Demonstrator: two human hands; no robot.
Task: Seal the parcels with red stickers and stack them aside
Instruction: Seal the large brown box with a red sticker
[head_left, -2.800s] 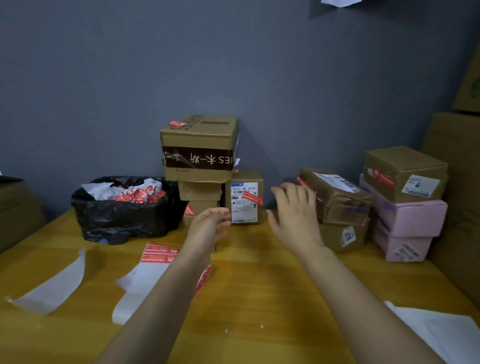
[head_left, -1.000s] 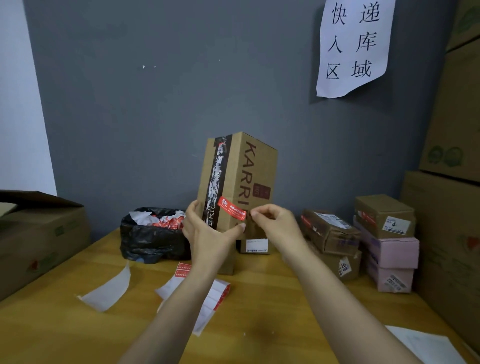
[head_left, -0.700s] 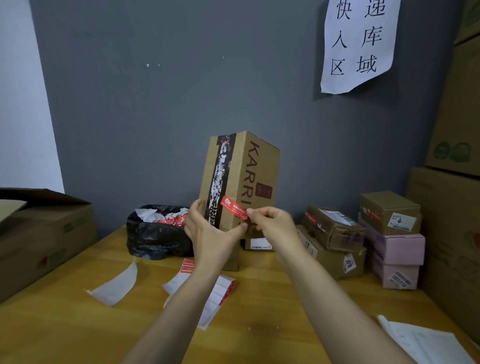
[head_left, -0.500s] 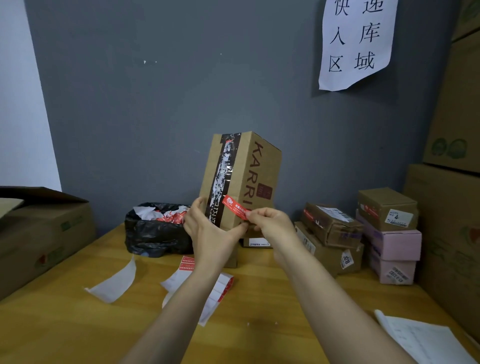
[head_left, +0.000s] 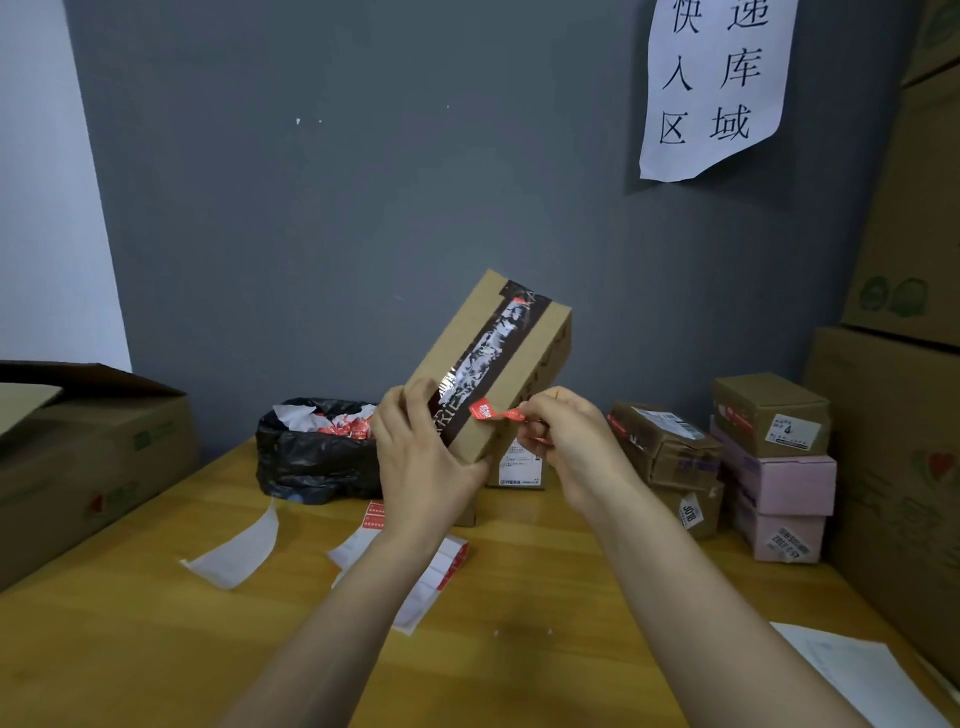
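A tall brown cardboard parcel (head_left: 540, 332) with a black printed tape strip is held up in the air, tilted to the right. My left hand (head_left: 421, 457) grips its lower end from the left. My right hand (head_left: 566, 441) pinches the free end of a red sticker (head_left: 488, 412); the sticker's other end lies on the parcel's lower right edge. A sheet of red stickers (head_left: 441, 566) lies on the wooden table (head_left: 156, 639) below my left forearm, partly hidden by it.
A black bag (head_left: 317, 457) of sticker scraps sits at the back. Stickered parcels (head_left: 665, 447) and pink boxes (head_left: 779, 483) are stacked at the right, large cartons (head_left: 904, 415) behind them. An open carton (head_left: 88, 452) stands at the left. White backing papers (head_left: 239, 545) lie on the table.
The parcel was lifted from the stack, held upright, and has now tipped to the right. My right hand keeps hold of the red sticker's end at the parcel's lower edge.
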